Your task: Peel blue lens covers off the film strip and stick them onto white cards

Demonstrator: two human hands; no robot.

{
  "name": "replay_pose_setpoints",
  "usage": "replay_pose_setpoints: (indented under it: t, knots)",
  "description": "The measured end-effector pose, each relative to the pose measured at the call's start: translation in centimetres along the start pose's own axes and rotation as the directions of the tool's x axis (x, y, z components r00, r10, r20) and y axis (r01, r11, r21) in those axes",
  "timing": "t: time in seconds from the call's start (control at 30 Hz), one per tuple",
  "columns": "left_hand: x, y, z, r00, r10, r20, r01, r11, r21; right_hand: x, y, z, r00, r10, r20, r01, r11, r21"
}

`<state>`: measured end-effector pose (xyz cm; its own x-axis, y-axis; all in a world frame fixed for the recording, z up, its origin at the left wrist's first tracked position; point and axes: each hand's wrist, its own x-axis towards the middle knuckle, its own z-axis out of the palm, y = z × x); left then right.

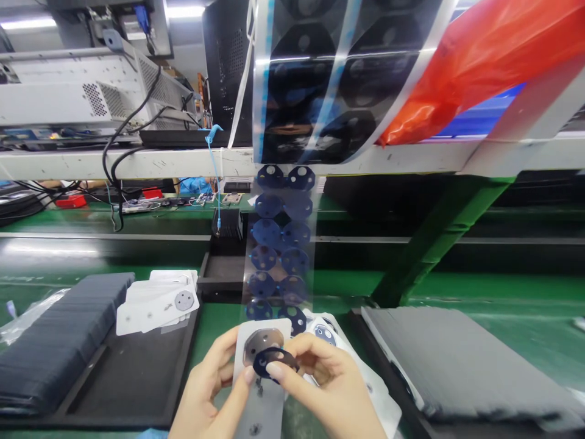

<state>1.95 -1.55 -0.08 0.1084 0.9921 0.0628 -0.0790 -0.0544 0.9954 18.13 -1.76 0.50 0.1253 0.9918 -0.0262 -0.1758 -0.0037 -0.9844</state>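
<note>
Near the bottom middle, my left hand (212,390) is closed around the edges of a light grey rounded plate (264,405), tilted up toward me. The plate has a shiny round area with small holes at its upper end. My right hand (336,387) pinches a dark round sticker (262,361) with cut-out holes between thumb and fingers. That sticker is held just over the lower edge of the shiny area; whether they touch I cannot tell. Behind my hands hangs a clear strip (280,244) carrying two columns of similar dark round stickers.
On the left, a black tray (132,381) stands beside a row of dark plates (68,341), with several white plates (158,299) at its back edge. White plates (384,402) lie beside my right hand. A grey stack (461,353) fills the right tray. A white shelf edge (183,161) crosses above; a red bag (484,55) overhangs it.
</note>
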Motion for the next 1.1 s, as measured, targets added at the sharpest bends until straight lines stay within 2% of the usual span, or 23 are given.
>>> replay_pose_setpoints:
  t: [0.13,0.5,0.7,0.83,1.0,1.1]
  knots:
    - [0.0,0.0,0.0,0.999,0.010,0.050,-0.010,1.000,0.008,0.4,0.3,-0.1,0.999,-0.019,-0.026,0.016,0.995,-0.096]
    - [0.1,0.4,-0.4,0.986,-0.041,0.159,0.041,0.999,0.002,0.3,0.1,-0.3,0.997,-0.046,-0.069,0.029,0.974,-0.226]
    - [0.0,0.0,-0.3,0.989,0.000,0.146,0.008,0.998,-0.056,0.4,0.1,-0.1,0.996,-0.037,-0.081,0.017,0.973,-0.230]
    - [0.0,0.0,-0.4,0.989,-0.008,0.146,0.010,1.000,-0.012,0.4,0.0,-0.1,0.996,-0.020,-0.085,0.000,0.973,-0.230]
    - [0.4,0.3,-1.2,0.968,-0.005,0.251,-0.013,0.997,0.071,0.5,0.2,-0.3,0.997,-0.022,-0.069,0.005,0.970,-0.241]
    - [0.5,0.3,-1.3,0.966,0.007,0.259,-0.028,0.997,0.075,0.6,0.2,-0.3,0.998,-0.024,-0.061,0.009,0.972,-0.233]
